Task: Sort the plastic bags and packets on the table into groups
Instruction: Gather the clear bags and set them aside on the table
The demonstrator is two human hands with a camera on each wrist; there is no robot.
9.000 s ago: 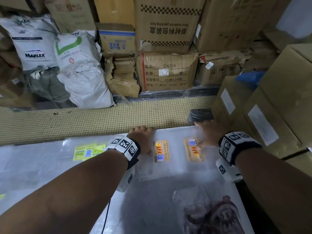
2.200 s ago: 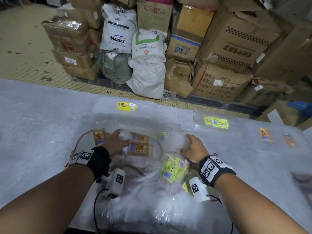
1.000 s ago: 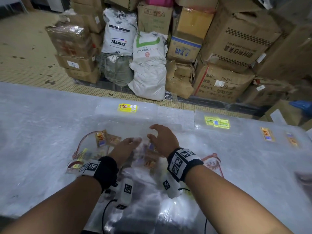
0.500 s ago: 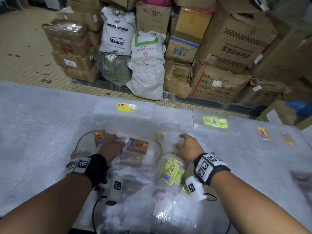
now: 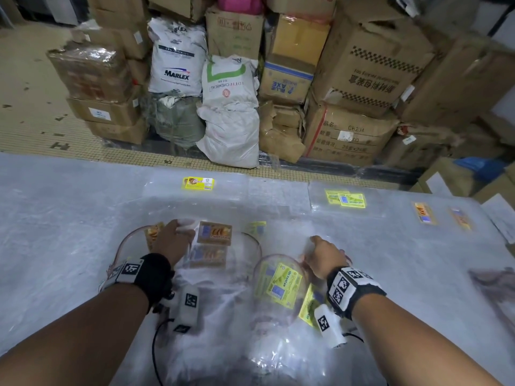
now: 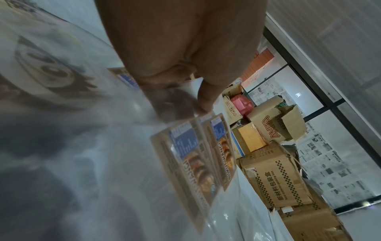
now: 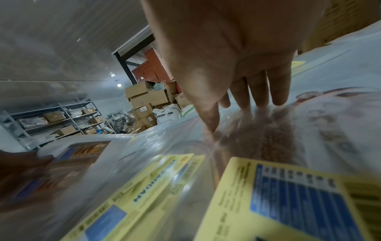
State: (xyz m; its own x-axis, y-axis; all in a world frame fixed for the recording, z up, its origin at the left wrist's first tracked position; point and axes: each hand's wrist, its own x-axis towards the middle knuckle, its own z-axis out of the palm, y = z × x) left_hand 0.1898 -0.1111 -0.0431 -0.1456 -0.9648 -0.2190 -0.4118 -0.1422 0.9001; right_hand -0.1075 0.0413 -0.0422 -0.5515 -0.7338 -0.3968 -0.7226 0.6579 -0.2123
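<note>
head view, left hand grip pinching brown-label bags, right hand flat, fingers straight, on yellow-label bags

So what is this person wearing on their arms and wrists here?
Both forearms are bare, with no sleeves. The left hand has a black wristband with a white square-code tag; the right hand has a white wristband printed with black square codes. A small white camera unit hangs under each wrist, trailing a thin black cable.

Table w/ clear plastic bags on top.
</note>
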